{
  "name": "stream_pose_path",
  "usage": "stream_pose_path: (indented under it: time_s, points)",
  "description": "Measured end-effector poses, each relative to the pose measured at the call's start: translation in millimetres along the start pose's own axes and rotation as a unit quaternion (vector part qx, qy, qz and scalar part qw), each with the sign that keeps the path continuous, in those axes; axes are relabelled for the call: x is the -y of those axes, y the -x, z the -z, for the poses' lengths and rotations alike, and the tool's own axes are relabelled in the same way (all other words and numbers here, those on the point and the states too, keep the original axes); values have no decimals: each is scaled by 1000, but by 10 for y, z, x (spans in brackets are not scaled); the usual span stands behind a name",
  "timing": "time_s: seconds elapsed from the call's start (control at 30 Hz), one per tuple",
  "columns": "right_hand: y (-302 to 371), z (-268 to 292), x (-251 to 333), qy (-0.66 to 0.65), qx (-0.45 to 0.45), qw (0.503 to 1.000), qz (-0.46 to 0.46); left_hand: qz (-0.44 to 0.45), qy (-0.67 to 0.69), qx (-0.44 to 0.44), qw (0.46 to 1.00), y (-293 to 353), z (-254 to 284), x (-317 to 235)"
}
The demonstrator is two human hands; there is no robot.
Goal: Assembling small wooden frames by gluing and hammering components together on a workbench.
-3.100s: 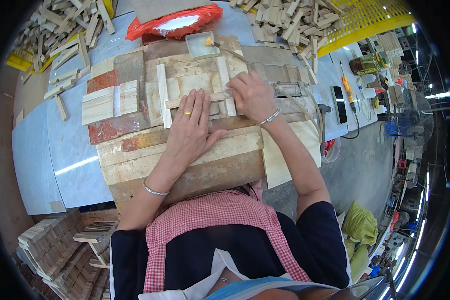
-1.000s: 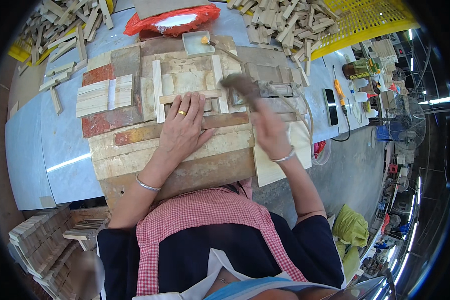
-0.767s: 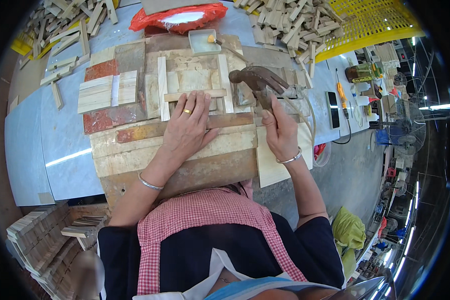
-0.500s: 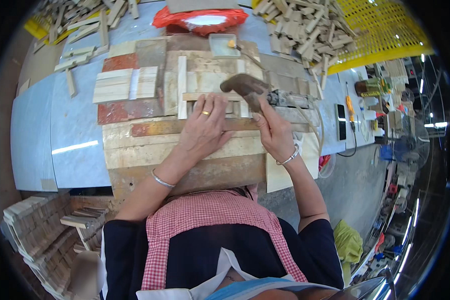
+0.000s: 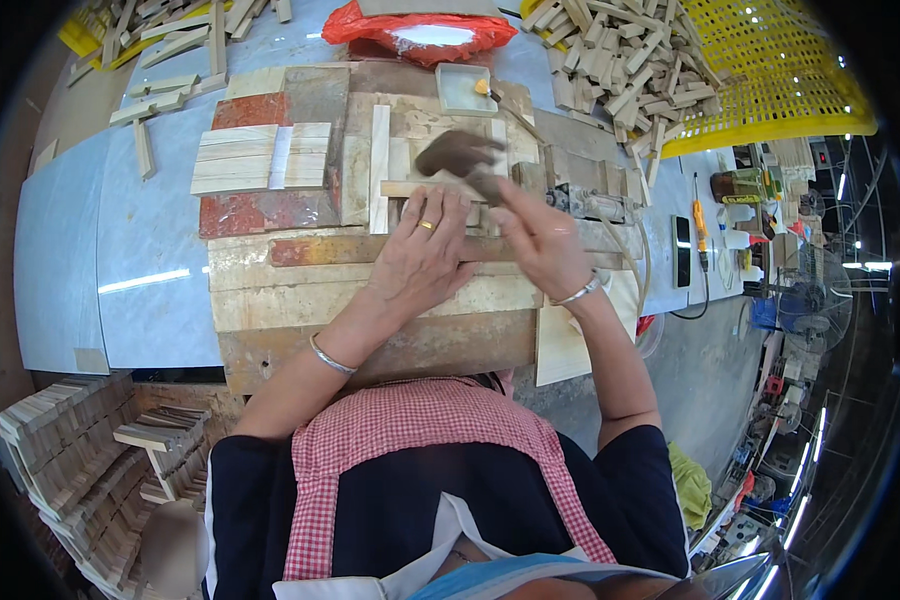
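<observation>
My left hand [image 5: 422, 250], with a gold-coloured ring, presses its fingers together on a short wooden crosspiece [image 5: 398, 188]. That strip lies across an upright wooden strip [image 5: 380, 160] on its left; a second upright strip [image 5: 499, 130] shows partly behind the hammer. My right hand [image 5: 545, 245] is closed around the handle of a hammer [image 5: 460, 155], whose dark head is smeared by motion above the crosspiece. Whether the head touches the wood I cannot tell. Most of the handle is hidden in my fist. A worn wooden bar [image 5: 320, 250] runs sideways under both hands.
Pale boards [image 5: 232, 160] lie on the left. Beyond the work board sit a shallow clear tray [image 5: 467, 92] and a red plastic bag [image 5: 420, 35]. Wood strips heap at a yellow basket [image 5: 790, 90] at far right. A metal clamp-like device [image 5: 595, 203] with a hose stands right.
The hammer head has swung leftward over the crosspiece, and my right hand has turned with it. My left hand stays on the crosspiece. The whole view has shifted slightly.
</observation>
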State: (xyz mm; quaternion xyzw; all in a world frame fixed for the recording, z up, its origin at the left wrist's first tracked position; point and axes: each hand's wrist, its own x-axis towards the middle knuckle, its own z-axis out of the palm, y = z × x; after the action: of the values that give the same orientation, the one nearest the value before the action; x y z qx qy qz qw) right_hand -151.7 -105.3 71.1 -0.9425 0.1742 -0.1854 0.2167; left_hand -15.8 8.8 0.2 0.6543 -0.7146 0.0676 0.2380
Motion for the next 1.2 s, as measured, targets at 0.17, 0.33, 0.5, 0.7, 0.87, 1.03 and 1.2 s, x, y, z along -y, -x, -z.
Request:
stream_pose_path:
  time_s: [0.17,0.33,0.5,0.7,0.87,1.03,1.2]
  points:
    - [555,503,-233,-71,-121,956,-258,-5,11,20,1000,-15,22,30]
    - [1284,840,-573,-20,-237,904,-356,-9,-8,-2,1000,-134,95,18]
    - [1919,967,-842,-3,-257,867,-426,10,-3,37,999,-498,151,15]
    - [2421,989,-1180,-17,-301,828,-472,-38,-21,75,996,-514,161,58]
    - [2543,1042,-1491,25,-309,817,-485,-47,123,42,990,-515,126,249]
    - [2642,1024,-1964,86,-272,808,-516,46,84,-36,995,-437,-61,350]
    - [3168,868,-2861,14,-307,824,-477,-23,65,-29,997,-507,-56,328]
